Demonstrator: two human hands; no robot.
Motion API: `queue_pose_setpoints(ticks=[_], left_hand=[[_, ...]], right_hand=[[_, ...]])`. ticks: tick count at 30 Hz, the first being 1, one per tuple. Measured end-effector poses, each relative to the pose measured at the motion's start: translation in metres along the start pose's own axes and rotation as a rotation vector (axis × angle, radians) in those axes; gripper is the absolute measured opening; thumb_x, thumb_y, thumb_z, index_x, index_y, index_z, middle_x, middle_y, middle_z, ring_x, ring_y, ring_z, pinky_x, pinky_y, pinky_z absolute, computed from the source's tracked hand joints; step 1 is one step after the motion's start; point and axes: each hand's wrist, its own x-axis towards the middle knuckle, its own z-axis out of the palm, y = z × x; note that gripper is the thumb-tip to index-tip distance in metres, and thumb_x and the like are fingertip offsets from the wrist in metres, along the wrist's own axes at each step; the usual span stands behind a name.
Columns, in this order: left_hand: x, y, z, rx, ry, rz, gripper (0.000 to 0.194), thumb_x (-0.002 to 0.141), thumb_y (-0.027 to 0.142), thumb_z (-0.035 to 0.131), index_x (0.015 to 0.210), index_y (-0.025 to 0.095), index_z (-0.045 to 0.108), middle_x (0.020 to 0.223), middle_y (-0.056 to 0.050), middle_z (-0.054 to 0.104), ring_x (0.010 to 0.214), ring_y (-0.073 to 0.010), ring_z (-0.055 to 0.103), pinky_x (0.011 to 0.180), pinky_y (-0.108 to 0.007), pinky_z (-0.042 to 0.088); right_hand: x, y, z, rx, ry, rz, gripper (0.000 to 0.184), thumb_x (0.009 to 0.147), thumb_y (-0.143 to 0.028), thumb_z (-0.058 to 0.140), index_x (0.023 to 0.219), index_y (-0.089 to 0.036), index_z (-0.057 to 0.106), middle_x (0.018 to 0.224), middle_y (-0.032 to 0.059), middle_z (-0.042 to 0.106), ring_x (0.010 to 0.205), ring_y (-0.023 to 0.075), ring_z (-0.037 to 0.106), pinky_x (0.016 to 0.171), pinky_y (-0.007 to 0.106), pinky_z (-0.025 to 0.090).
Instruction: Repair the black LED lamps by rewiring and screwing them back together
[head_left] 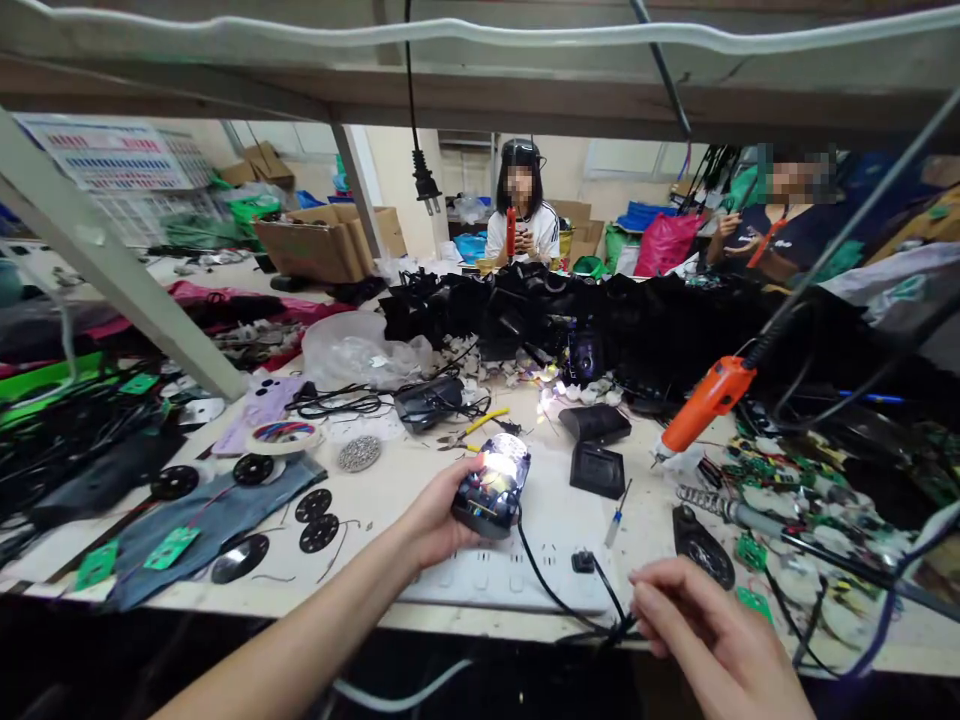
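Observation:
My left hand (442, 515) is closed around a small black electronic device (487, 495), with its inner parts exposed and a bright white light glowing at its top. From its lower side a black cord (541, 578) curves down to the right over a white power strip (480, 585). A black plug (583, 562) sits in that strip, and its cord runs toward the same bunch at the table's front edge. Beside this bunch is my right hand (694, 625), fingers curled and thumb close to them; whatever they hold, if anything, is hidden.
An orange electric screwdriver (709, 405) hangs at right, above circuit boards (787, 510). A small screwdriver (619, 512), black casings (598, 468) and yellow-handled cutters (476, 425) lie beyond the strip. Black discs (319, 533) lie left. Two people sit across the table behind a black heap (637, 310).

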Motion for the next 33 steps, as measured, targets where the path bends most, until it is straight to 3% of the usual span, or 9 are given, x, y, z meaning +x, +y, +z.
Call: queue_pose_setpoints(ticks=[6,8,13,16,19,25,29,33], left_hand=[[0.018,-0.002,0.001,-0.090,0.032,0.015,0.020,0.088,0.030,0.052,0.094,0.013,0.060,0.075,-0.010,0.072,0.063,-0.0239,0.069,0.060,-0.041,0.059],[0.019,-0.004,0.002,-0.116,0.040,0.043,0.019,0.087,0.028,0.054,0.094,0.013,0.061,0.076,-0.010,0.072,0.063,-0.0237,0.068,0.060,-0.042,0.059],[0.019,-0.006,0.003,-0.154,0.042,0.118,0.017,0.084,0.027,0.059,0.097,0.016,0.059,0.078,-0.008,0.071,0.066,-0.0234,0.068,0.063,-0.045,0.059],[0.016,-0.006,0.004,-0.144,0.051,0.160,0.018,0.086,0.025,0.057,0.102,0.018,0.056,0.081,-0.007,0.071,0.068,-0.0223,0.068,0.062,-0.042,0.059],[0.012,-0.006,0.005,-0.124,0.058,0.189,0.019,0.087,0.023,0.054,0.106,0.020,0.055,0.085,-0.006,0.070,0.072,-0.0215,0.067,0.063,-0.041,0.059],[0.010,-0.011,0.005,-0.106,0.031,0.197,0.023,0.089,0.023,0.053,0.112,0.023,0.053,0.094,-0.005,0.068,0.082,-0.0215,0.066,0.073,-0.044,0.058],[0.008,-0.014,0.007,-0.089,0.015,0.239,0.025,0.087,0.025,0.055,0.112,0.026,0.052,0.093,-0.002,0.067,0.084,-0.0201,0.065,0.076,-0.040,0.057],[0.006,-0.014,0.008,-0.053,0.032,0.304,0.030,0.084,0.028,0.059,0.112,0.027,0.052,0.101,-0.001,0.066,0.087,-0.0202,0.065,0.075,-0.035,0.056]], right_hand=[[0.053,-0.025,0.032,-0.268,-0.022,-0.150,0.022,0.090,-0.039,0.051,0.085,-0.022,0.064,0.075,0.0019,0.068,0.067,0.0163,0.064,0.065,0.024,0.051],[0.060,-0.023,0.051,-0.302,-0.019,-0.142,0.018,0.088,-0.035,0.052,0.095,-0.022,0.062,0.078,0.0026,0.068,0.070,0.0181,0.065,0.068,0.027,0.052],[0.064,-0.003,0.089,-0.321,0.008,-0.154,0.029,0.084,-0.021,0.054,0.113,-0.021,0.048,0.082,0.0018,0.066,0.074,0.0195,0.067,0.068,0.028,0.053],[0.066,0.006,0.092,-0.309,-0.049,-0.172,0.025,0.088,-0.016,0.045,0.113,-0.021,0.046,0.079,0.0012,0.066,0.068,0.0170,0.067,0.063,0.025,0.052],[0.068,0.004,0.089,-0.367,-0.024,-0.225,0.015,0.090,-0.015,0.043,0.101,-0.021,0.052,0.074,0.0014,0.065,0.065,0.0169,0.066,0.059,0.025,0.049],[0.071,-0.010,0.088,-0.517,0.097,-0.423,0.029,0.092,-0.010,0.034,0.093,-0.019,0.062,0.077,0.0058,0.064,0.072,0.0194,0.063,0.066,0.029,0.049],[0.075,-0.012,0.089,-0.662,0.080,-0.426,0.033,0.089,-0.006,0.033,0.088,-0.017,0.065,0.072,0.0067,0.063,0.065,0.0205,0.061,0.060,0.030,0.048],[0.082,-0.017,0.089,-0.616,0.059,-0.368,0.031,0.087,-0.006,0.037,0.095,-0.016,0.065,0.080,0.0094,0.068,0.072,0.0214,0.066,0.063,0.031,0.052]])
